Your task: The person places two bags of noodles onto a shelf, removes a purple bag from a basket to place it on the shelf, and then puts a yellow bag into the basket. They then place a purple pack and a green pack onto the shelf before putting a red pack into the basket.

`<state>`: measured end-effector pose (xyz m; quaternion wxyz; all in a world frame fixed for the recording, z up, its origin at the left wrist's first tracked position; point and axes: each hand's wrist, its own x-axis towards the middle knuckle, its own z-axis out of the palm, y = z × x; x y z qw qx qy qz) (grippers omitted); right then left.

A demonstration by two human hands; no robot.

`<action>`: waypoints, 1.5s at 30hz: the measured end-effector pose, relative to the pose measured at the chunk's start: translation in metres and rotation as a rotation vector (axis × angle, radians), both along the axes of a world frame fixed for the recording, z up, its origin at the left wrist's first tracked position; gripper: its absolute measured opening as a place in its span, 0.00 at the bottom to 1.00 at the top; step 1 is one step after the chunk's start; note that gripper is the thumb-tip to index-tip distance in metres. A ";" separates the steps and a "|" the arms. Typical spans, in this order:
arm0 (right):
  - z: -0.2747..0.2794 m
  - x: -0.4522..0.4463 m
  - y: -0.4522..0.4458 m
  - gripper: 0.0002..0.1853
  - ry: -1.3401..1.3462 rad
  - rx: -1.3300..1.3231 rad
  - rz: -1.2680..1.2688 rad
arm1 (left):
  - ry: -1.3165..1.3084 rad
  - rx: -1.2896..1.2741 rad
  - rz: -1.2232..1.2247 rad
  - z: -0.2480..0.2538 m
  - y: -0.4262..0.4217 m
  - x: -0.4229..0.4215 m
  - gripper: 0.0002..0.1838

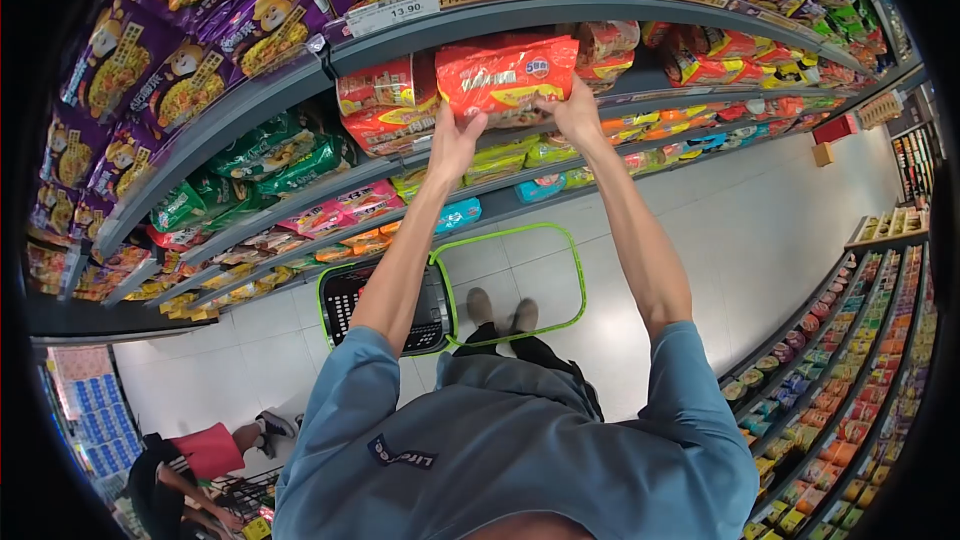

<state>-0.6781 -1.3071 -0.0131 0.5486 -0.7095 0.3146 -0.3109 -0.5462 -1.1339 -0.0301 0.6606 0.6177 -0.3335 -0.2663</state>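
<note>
A red multi-pack of instant noodles (pixel 500 72) is held out in front of the shelf, between my two hands. My left hand (pixel 457 138) grips its lower left corner, thumb on the front. At the lower right corner, my right hand (pixel 574 112) closes on the same pack. Behind and beside it, similar red noodle packs (pixel 385 100) stand on the shelf, partly covered by the held one. Green noodle packs (pixel 305 168) lie to the left on that shelf level.
Purple noodle packs (pixel 200 80) fill the shelf above, behind a price tag (pixel 393 12). A black shopping basket (pixel 345 285) with a green rim is on the floor by my feet. Another person (pixel 180 475) is at lower left. Stocked shelves (pixel 850 380) curve along the right.
</note>
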 end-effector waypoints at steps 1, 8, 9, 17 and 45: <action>-0.003 0.008 -0.005 0.27 -0.067 0.005 0.012 | -0.013 -0.009 0.029 -0.002 -0.011 0.006 0.26; -0.038 0.047 -0.036 0.27 -0.040 0.006 -0.038 | -0.179 0.172 0.184 -0.048 -0.050 0.023 0.33; -0.047 0.050 -0.040 0.27 -0.050 0.016 -0.037 | -0.179 0.221 0.230 -0.055 -0.055 0.023 0.33; -0.071 0.042 -0.027 0.25 0.062 -0.167 -0.142 | -0.294 0.418 0.468 -0.046 -0.062 -0.005 0.29; -0.490 -0.436 0.138 0.05 1.280 0.876 0.278 | -0.145 0.938 0.547 -0.136 0.326 -0.213 0.27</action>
